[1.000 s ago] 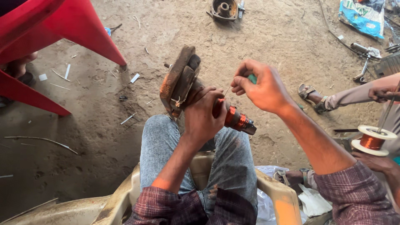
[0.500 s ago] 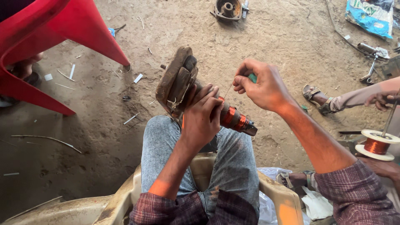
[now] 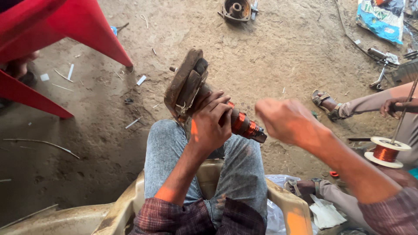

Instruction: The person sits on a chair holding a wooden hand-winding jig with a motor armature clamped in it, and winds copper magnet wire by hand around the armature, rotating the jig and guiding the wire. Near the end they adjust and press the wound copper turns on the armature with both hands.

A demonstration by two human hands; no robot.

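- While seated, both knees [image 3: 204,174] raised as a rest, so the work sits close under the eyes and above the dirt floor [image 3: 270,56].
- Red chair [image 3: 56,39] standing far left, clear of the working space; white scraps scattered on the ground beneath it.
- Cream chair [image 3: 283,204] below, carrying the sitter; its arm showing near right.
- Another person seated at right, sandalled foot [image 3: 324,104] stretched forward, a hand [image 3: 394,106] gripping a thin rod that runs down to a wire spool.
- Armature [image 3: 209,102] held mid-scene over the knees, tilted with its wide rusty end up and far left, the copper-wound end pointing near right, probably so the winding end faces the free hand.
- Left hand [image 3: 211,122] clamped round the armature's middle, fingers wrapped over the top, keeping it steady against the leg.
- Right hand [image 3: 289,122] closed into a loose fist just right of the copper end, apart from the armature and blurred; cannot tell whether anything thin is pinched in it.
- Spool [image 3: 386,152] of copper wire at right, upright on its flange, within reach of both people.
- Round metal housing [image 3: 237,8] lying far off at top, set aside.
- Blue bag [image 3: 381,21] at far right corner, tools beside it.
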